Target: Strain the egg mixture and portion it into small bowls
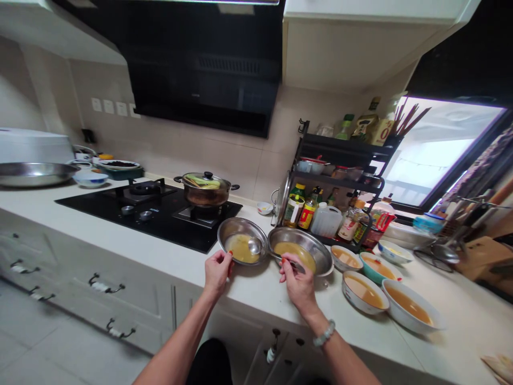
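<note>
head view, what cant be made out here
All in the head view:
Spoon: part of its handle is hidden by the right hand.
Pot: its wall hides what lies low inside.
Red-labelled bottle: the small print is too small and blurred to read.
Large pan: its left end is cut off by the left edge.

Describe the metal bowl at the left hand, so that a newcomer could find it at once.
Start at the black gas stove. By its front right corner is the smaller metal bowl, its near rim held by the left hand. Unlike the larger metal bowl to its right, it shows a shiny spoon head inside its rim.
</note>
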The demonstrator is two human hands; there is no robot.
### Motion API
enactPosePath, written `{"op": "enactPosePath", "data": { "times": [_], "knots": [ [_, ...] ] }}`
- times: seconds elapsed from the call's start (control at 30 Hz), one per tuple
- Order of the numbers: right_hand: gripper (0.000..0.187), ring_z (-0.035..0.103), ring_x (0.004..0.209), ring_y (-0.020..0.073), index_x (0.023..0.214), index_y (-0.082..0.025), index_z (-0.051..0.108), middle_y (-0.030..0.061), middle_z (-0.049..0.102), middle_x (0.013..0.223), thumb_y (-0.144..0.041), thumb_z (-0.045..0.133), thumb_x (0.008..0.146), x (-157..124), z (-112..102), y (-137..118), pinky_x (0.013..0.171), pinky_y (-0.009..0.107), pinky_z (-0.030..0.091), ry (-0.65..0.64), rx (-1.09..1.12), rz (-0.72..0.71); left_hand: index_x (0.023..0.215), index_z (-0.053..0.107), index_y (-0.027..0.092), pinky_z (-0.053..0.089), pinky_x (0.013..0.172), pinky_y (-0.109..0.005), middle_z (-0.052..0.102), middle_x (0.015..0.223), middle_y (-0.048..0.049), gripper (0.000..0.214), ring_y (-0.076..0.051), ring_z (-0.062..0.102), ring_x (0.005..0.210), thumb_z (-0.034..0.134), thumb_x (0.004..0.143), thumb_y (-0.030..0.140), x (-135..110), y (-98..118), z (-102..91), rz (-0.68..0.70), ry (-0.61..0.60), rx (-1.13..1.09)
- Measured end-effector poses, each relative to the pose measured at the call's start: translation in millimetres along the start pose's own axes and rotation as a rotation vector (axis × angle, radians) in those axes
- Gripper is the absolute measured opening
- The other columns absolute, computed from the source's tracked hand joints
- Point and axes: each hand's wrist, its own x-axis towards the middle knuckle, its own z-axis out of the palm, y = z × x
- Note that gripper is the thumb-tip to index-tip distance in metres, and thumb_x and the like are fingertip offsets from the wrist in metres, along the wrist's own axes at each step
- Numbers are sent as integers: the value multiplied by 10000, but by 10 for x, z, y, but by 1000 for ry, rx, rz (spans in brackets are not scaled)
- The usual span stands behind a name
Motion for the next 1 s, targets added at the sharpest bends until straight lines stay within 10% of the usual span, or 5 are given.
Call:
{"op": "enactPosePath", "data": {
  "times": [0.53,1.0],
  "knots": [
    [390,550,379,133,804,-165,557,-9,610,489,-491,722,665,121,72,-10,340,215,434,269,284,279,497,467,196,277,342,-188,475,377,60,329,-71,362,332,628,711,387,-7,14,2,-21,-6,-4],
    [369,549,403,123,852,-172,560,-7,624,543,-420,738,645,297,-520,-179,344,207,410,430,248,221,484,448,203,271,346,-189,465,364,62,336,-70,357,328,631,695,389,-6,7,2,-29,-2,1]
  ]
}}
